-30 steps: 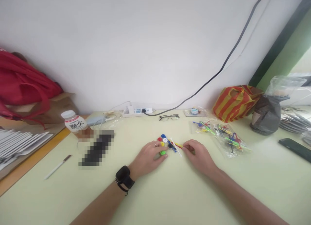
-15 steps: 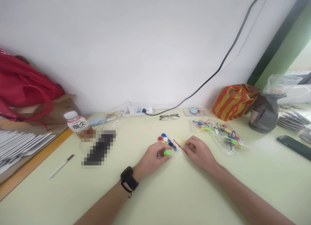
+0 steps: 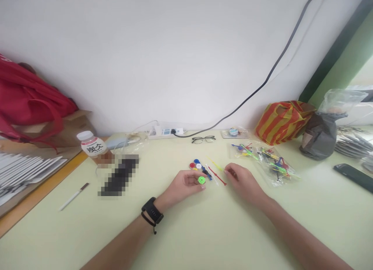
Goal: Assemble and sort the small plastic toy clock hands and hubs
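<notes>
Since the earlier frame, I see the right hand (image 3: 243, 182) has left the red stick (image 3: 217, 175) for the yellow stick (image 3: 216, 163), fingers nearly meeting; grip unclear. Mid-tabletop (image 3: 201, 235), the left hand (image 3: 183, 184) pinches the green disc (image 3: 201, 180), fingers parted its width. Toward the left edge, a bottle (image 3: 90, 139) reads 炭.

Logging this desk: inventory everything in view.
Discs: several, mixed, centre
Sticks: several, mixed, centre
Bagged parts: several, mixed, right
Glasses: 1, dark, back
Power strip: 1, white, back
Cable: 1, black, wall
Bottle: 1, white-capped, left
Slim tool: 1, white-brown, left
Red bag: 1, red, left
Carton: 1, brown, left
Striped bag: 1, red-yellow, right
Grey bag: 1, grey, right
Phone: 1, dark, right
Watch: 1, black, left wrist
Left hand: 1, bare, holding green disc
Right hand: 1, bare, at yellowish stick
</notes>
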A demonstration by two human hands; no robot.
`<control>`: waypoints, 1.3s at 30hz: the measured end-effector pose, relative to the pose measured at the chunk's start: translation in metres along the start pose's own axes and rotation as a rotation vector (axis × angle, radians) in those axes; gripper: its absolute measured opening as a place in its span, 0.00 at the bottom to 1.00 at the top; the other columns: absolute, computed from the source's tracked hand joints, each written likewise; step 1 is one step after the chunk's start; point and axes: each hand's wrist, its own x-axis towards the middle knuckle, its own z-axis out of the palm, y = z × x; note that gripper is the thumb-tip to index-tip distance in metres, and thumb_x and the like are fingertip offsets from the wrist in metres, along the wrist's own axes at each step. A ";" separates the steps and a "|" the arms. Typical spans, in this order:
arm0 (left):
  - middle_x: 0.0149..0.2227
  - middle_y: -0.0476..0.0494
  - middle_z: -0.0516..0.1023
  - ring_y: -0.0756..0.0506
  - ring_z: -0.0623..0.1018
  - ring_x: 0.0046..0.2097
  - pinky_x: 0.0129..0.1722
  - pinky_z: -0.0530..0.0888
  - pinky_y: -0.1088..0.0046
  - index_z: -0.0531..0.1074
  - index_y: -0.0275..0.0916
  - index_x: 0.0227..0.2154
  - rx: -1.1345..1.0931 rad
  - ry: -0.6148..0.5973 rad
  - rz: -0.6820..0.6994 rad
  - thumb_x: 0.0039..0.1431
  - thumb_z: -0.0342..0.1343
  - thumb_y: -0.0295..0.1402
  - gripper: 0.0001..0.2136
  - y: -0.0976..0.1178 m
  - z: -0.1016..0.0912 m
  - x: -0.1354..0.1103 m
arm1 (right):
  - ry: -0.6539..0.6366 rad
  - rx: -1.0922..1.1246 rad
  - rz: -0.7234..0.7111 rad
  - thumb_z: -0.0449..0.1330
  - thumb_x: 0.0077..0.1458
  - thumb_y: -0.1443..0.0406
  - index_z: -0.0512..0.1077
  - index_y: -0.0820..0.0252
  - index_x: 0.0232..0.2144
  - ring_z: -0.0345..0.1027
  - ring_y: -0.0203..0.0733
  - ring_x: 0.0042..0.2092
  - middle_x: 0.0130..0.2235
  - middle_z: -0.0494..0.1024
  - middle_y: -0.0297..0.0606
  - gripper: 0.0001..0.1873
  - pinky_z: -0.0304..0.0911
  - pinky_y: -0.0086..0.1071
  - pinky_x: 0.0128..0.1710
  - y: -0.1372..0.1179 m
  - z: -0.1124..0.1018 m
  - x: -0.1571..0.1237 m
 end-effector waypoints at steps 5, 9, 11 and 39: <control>0.39 0.41 0.81 0.44 0.80 0.42 0.46 0.78 0.66 0.79 0.38 0.50 0.015 -0.048 -0.015 0.50 0.73 0.39 0.24 -0.004 -0.002 0.001 | -0.017 0.193 0.009 0.50 0.67 0.55 0.67 0.53 0.37 0.69 0.42 0.31 0.30 0.74 0.34 0.12 0.65 0.33 0.31 -0.012 -0.003 -0.002; 0.39 0.42 0.81 0.45 0.80 0.42 0.47 0.77 0.66 0.79 0.38 0.50 0.009 -0.055 -0.020 0.50 0.73 0.38 0.24 -0.003 -0.001 0.001 | -0.044 0.380 -0.003 0.54 0.66 0.51 0.70 0.54 0.37 0.71 0.41 0.35 0.34 0.76 0.36 0.15 0.70 0.34 0.36 -0.031 -0.002 -0.005; 0.38 0.42 0.81 0.45 0.80 0.41 0.48 0.77 0.66 0.79 0.37 0.50 0.008 -0.052 -0.022 0.51 0.73 0.38 0.24 -0.003 0.000 0.001 | -0.062 0.480 -0.004 0.58 0.63 0.50 0.72 0.55 0.38 0.73 0.42 0.37 0.37 0.78 0.37 0.15 0.71 0.35 0.39 -0.041 0.000 -0.008; 0.40 0.40 0.82 0.44 0.80 0.41 0.46 0.75 0.67 0.79 0.35 0.49 0.044 -0.067 0.036 0.54 0.71 0.38 0.21 0.002 0.003 -0.001 | -0.171 0.830 0.112 0.61 0.63 0.49 0.77 0.55 0.38 0.70 0.43 0.44 0.40 0.77 0.38 0.17 0.66 0.38 0.49 -0.057 -0.001 -0.014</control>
